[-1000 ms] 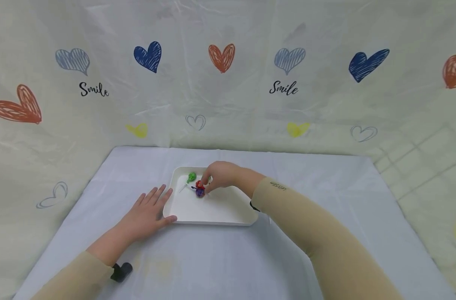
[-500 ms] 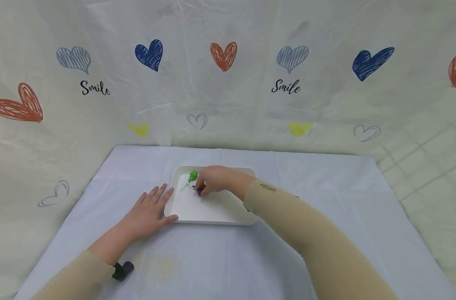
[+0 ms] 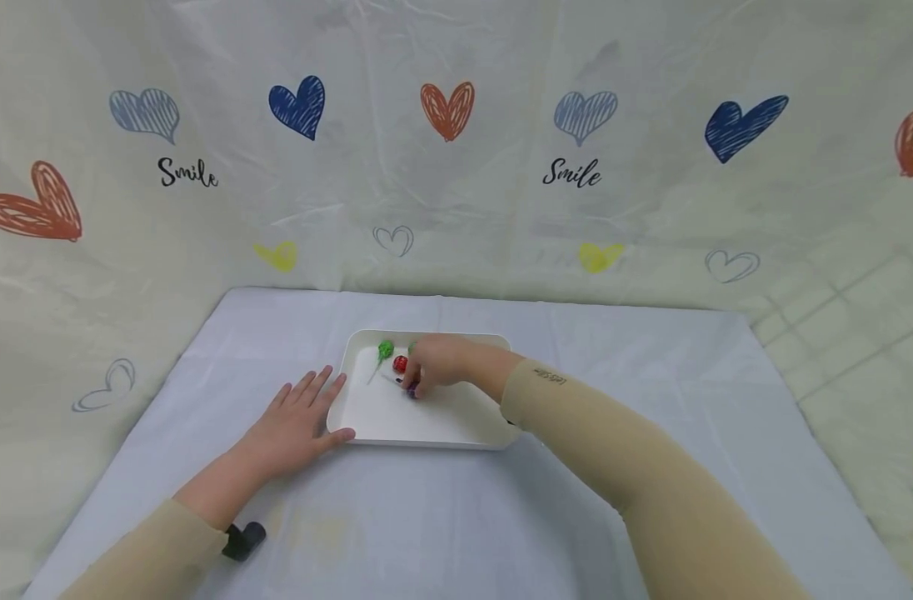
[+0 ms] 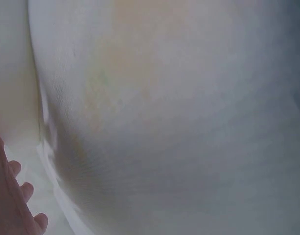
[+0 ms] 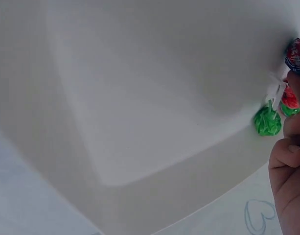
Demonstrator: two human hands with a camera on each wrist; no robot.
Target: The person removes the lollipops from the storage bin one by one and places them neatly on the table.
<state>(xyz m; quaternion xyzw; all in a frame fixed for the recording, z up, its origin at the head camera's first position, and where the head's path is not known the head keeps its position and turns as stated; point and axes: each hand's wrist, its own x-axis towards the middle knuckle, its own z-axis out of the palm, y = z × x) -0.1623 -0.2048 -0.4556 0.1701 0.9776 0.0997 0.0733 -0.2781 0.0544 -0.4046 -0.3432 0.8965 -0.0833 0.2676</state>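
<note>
Purple lollipop shifted rightward, pinched by right hand, red lollipop near, left hand spread at white tray.

Green, red and purple on white.
Against the white tray show a bright green lollipop, a red lollipop and a dark purple lollipop. The worktop is pale lilac-white with faint yellowish patches. The sleeves are beige, the right one with black lettering. The off-white backdrop carries red, blue and yellow hearts and "Smile" in black script.
</note>
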